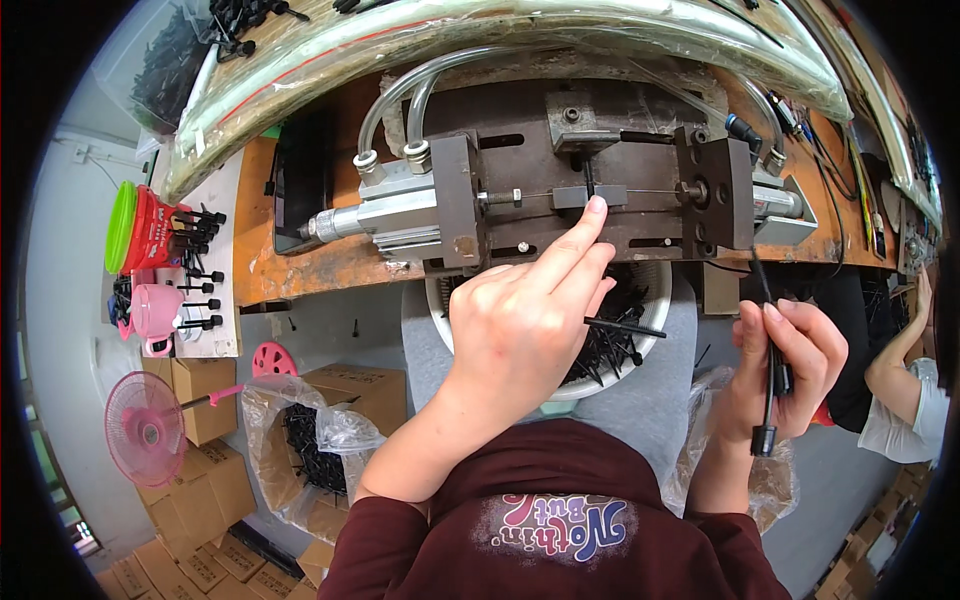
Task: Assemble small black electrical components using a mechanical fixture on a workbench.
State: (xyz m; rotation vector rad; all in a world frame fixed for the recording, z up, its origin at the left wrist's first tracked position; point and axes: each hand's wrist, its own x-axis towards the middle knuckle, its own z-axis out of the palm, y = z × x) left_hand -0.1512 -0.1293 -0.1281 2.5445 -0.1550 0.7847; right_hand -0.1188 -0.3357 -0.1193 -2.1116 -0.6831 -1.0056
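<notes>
My left hand (pixel 525 315) reaches over the metal fixture, its index finger pressed to a short black rod on the small steel block (pixel 571 197). Its other fingers curl round a slim black rod (pixel 630 327) that sticks out to the right. On either side, thin metal pins from the left cylinder (pixel 400 215) and the right end plate (pixel 718 190) point at the block. My right hand (pixel 790 355) is closed on several black rods with wider ends (pixel 766 438), right of my lap. How many it holds is partly hidden by the fingers.
On my lap, a white basket (pixel 655 330) holds many black rods. More fill a plastic-lined box (pixel 315 450) at lower left. Pink cup (pixel 155 308), red tub (pixel 150 230) and pink fan (pixel 146 428) stand left. Another person's arm (pixel 900 350) shows at far right.
</notes>
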